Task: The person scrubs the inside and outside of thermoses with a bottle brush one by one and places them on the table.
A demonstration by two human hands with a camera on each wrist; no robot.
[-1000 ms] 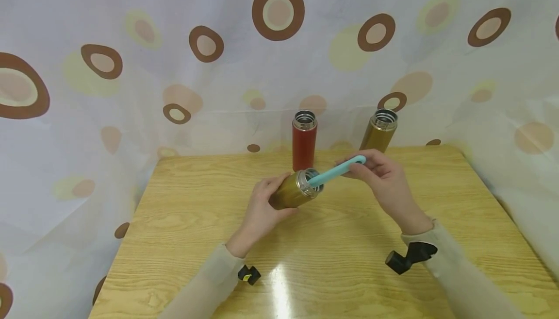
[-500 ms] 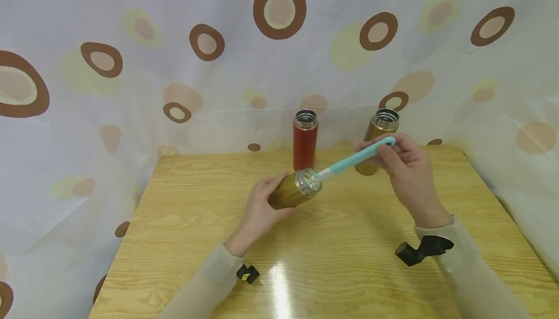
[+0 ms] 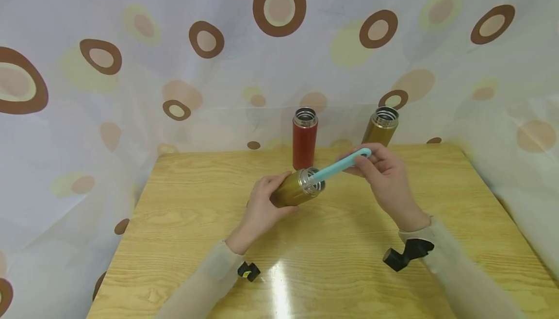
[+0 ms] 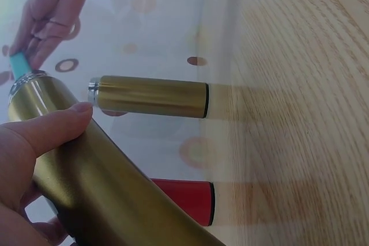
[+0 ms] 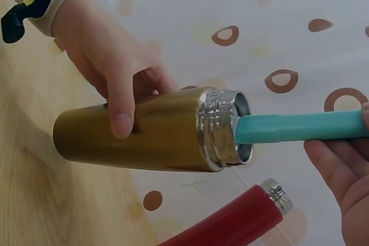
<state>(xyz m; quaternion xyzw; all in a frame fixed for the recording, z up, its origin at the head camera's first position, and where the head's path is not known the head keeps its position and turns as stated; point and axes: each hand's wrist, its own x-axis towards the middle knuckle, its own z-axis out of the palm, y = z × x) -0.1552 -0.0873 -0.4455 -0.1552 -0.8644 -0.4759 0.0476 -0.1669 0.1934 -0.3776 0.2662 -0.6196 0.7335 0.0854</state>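
My left hand [image 3: 261,208] grips a gold vacuum flask [image 3: 289,191], tilted with its open steel mouth up and to the right. In the right wrist view the thumb lies along the side of the flask [image 5: 167,133]. My right hand [image 3: 384,180] pinches the turquoise handle of a bottle brush [image 3: 338,167] near its looped end. That handle's lower end sits just inside the flask's mouth; the brush head is hidden within. In the left wrist view, the thumb of the left hand [image 4: 43,136] presses on the gold wall, below the mouth.
An uncapped red flask [image 3: 304,144] stands upright behind the held one. Farther right, another uncapped gold flask [image 3: 379,132] stands partly behind my right hand. The wooden table [image 3: 196,241] meets a patterned curtain [image 3: 227,81] at the back.
My right hand drew the brush partly out half a second ago, showing its white shaft, and has since pushed it back in. The left hand holds the flask almost still.
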